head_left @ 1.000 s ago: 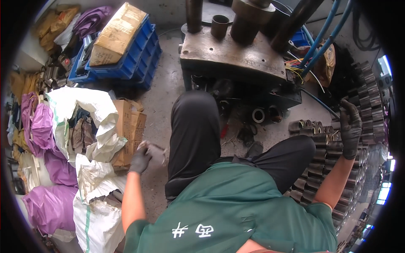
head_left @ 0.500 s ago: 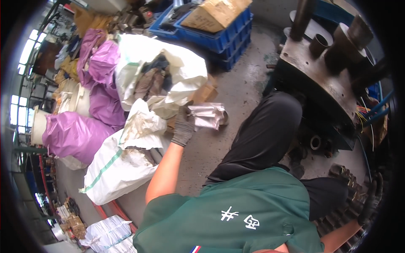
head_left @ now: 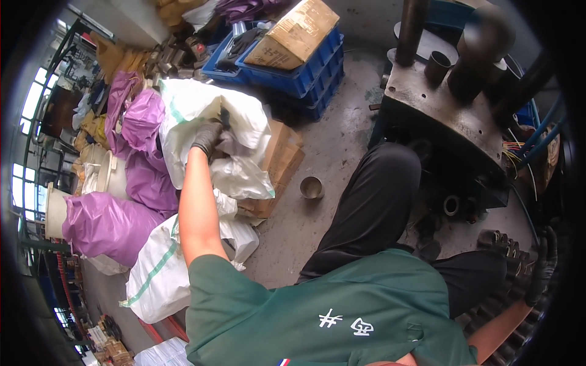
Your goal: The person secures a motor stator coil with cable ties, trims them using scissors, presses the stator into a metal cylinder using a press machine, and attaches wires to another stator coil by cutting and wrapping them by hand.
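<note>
My left hand (head_left: 207, 138), in a dark glove, reaches out to the mouth of an open white sack (head_left: 195, 110) and rests among its folds. Whether it grips anything there is hidden. My right hand (head_left: 540, 268), also gloved, lies at the far right rim on a row of dark metal ring parts (head_left: 506, 244), fingers stretched along them. A short metal sleeve (head_left: 311, 187) stands on the concrete floor between the sack and my black-trousered knee (head_left: 378, 195).
A brown cardboard box (head_left: 282, 163) leans beside the sack. Purple bags (head_left: 110, 221) and another white sack (head_left: 155, 274) fill the left. Blue crates (head_left: 308, 76) carry a carton (head_left: 294, 33). A heavy steel press (head_left: 445, 116) with posts stands ahead on the right.
The view has swung back toward the right. My left hand, which held a pale bundle above the floor, has moved up to the white sack's mouth. The metal sleeve now shows on the floor.
</note>
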Demonstrator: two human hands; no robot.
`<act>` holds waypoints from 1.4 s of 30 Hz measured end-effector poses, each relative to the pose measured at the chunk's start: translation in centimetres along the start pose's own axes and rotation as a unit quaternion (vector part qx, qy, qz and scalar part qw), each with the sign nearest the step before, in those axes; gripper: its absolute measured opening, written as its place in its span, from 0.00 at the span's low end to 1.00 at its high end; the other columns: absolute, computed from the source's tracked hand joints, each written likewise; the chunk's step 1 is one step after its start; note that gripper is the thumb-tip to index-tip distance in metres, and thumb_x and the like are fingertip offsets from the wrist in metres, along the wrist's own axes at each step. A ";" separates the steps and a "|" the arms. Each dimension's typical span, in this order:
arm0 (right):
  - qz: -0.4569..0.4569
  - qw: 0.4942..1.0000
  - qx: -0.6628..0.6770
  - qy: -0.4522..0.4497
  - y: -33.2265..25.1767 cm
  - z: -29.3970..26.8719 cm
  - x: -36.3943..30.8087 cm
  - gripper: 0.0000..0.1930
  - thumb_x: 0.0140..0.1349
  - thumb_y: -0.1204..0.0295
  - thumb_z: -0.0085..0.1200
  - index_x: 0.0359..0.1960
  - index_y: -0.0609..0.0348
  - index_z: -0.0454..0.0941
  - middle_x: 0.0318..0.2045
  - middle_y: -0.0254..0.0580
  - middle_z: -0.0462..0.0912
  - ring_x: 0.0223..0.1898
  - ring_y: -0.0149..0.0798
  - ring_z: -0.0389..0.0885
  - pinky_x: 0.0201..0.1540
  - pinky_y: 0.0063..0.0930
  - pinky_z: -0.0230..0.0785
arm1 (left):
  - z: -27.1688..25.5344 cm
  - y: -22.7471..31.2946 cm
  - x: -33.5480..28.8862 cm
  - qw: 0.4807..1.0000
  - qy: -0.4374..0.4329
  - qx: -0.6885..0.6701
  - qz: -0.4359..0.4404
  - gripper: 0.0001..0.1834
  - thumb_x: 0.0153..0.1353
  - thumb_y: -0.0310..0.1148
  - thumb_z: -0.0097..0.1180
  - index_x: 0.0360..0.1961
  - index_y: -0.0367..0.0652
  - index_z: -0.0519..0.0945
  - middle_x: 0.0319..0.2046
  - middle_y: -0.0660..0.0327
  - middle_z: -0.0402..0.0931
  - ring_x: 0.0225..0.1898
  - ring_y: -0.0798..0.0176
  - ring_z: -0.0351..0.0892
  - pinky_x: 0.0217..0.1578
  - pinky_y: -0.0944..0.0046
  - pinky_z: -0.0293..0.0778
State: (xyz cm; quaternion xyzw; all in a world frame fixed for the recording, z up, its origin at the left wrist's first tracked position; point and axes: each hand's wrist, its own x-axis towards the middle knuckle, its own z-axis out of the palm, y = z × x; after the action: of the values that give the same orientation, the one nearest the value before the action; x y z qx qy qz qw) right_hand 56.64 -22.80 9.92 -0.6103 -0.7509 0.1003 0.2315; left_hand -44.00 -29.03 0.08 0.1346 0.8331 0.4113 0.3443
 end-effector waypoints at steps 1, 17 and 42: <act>0.007 1.000 -0.009 0.003 -0.2 -0.6 -0.7 0.24 0.81 0.74 0.38 0.76 0.62 0.65 0.73 0.47 0.71 0.73 0.38 0.70 0.75 0.30 0.67 | 1.2 0.8 0.6 0.990 -0.087 0.006 -0.112 0.18 0.65 0.39 0.63 0.54 0.45 0.84 0.41 0.51 0.85 0.40 0.52 0.85 0.48 0.49 0.84; 0.162 0.968 0.170 0.091 -7.7 0.0 -0.3 0.22 0.79 0.70 0.49 0.72 0.58 0.71 0.67 0.42 0.77 0.61 0.35 0.81 0.63 0.29 0.75 | -9.4 -15.0 22.3 0.749 0.234 0.551 0.283 0.23 0.71 0.32 0.53 0.64 0.35 0.76 0.59 0.45 0.79 0.62 0.46 0.76 0.64 0.52 0.71; 0.070 0.971 0.038 0.224 -11.3 1.5 2.7 0.22 0.78 0.65 0.55 0.71 0.49 0.76 0.52 0.42 0.88 0.56 0.36 0.85 0.59 0.38 0.79 | 22.9 -32.6 -3.9 0.959 0.003 0.230 0.164 0.19 0.73 0.36 0.60 0.58 0.35 0.78 0.47 0.53 0.81 0.45 0.55 0.82 0.48 0.59 0.78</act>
State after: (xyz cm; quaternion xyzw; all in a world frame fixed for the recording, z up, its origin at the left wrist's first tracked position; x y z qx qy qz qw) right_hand 45.69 -22.71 14.15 -0.6586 -0.6313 0.0057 0.4095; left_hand -23.57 -37.80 -33.23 0.3435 0.8727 0.2600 0.2299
